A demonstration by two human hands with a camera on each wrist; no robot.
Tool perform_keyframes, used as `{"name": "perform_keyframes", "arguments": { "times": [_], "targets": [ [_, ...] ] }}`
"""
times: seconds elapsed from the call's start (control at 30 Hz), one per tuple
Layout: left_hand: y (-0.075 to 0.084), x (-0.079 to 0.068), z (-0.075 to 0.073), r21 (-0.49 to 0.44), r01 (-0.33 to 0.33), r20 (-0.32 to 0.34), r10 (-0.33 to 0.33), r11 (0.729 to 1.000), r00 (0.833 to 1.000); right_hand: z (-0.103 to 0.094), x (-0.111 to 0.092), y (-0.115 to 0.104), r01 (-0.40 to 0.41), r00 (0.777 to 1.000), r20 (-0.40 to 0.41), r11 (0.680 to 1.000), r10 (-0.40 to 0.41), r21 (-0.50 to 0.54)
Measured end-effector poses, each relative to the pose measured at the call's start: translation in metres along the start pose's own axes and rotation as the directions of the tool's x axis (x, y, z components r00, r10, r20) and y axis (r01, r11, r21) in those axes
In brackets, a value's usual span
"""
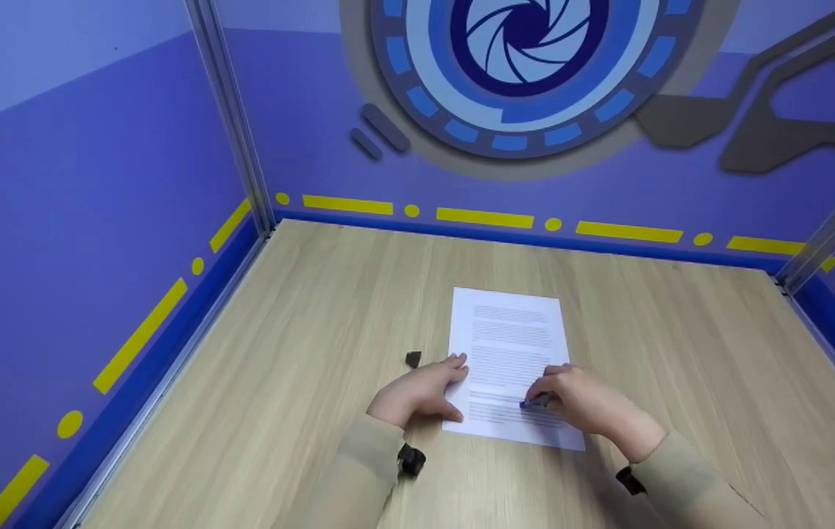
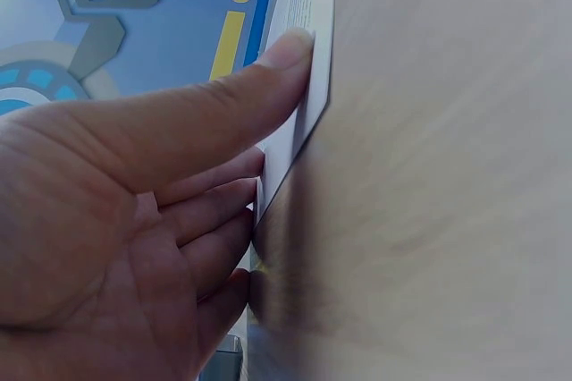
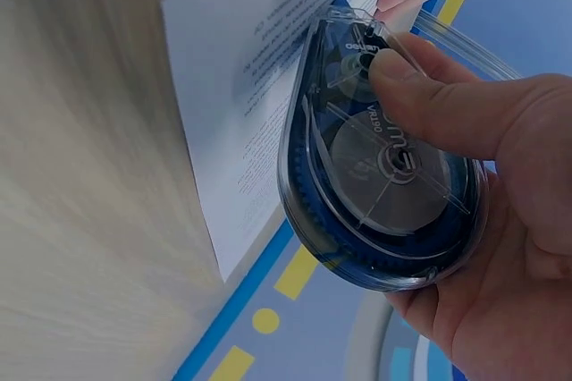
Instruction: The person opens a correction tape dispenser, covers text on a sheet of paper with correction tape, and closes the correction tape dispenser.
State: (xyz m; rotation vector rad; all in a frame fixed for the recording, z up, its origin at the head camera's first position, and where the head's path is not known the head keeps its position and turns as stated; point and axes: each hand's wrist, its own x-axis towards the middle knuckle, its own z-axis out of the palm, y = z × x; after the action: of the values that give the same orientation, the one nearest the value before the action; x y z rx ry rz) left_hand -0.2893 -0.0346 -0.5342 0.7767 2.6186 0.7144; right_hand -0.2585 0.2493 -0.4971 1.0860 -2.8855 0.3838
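Note:
A printed sheet of paper (image 1: pixel 509 330) lies on the wooden table, its text in several blocks. My right hand (image 1: pixel 582 397) grips a correction tape dispenser (image 3: pixel 384 162), a clear blue-tinted case with a round reel inside; the thumb presses on its side. The dispenser's tip is at the lower lines of text in the head view. My left hand (image 1: pixel 424 393) rests at the sheet's left edge, with its thumb (image 2: pixel 290 48) on the paper and the fingers extended along the edge, holding nothing.
Left of the sheet sits a small black object (image 1: pixel 413 358) on the table (image 1: pixel 314 353). Purple panels (image 1: pixel 299 110) with yellow markings stand behind and at both sides, joined by metal posts (image 1: pixel 230 110). Black devices are strapped at both wrists.

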Motion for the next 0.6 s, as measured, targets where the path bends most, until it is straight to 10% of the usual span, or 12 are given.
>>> {"name": "perform_keyframes", "arguments": {
  "times": [0.6],
  "targets": [
    [0.0008, -0.0009, 0.0, 0.0, 0.0, 0.003, 0.0, 1.0, 1.0, -0.0033, -0.0059, 0.0052, -0.011, 1.0, 0.003, 1.0, 0.011, 0.01]
  ]
}}
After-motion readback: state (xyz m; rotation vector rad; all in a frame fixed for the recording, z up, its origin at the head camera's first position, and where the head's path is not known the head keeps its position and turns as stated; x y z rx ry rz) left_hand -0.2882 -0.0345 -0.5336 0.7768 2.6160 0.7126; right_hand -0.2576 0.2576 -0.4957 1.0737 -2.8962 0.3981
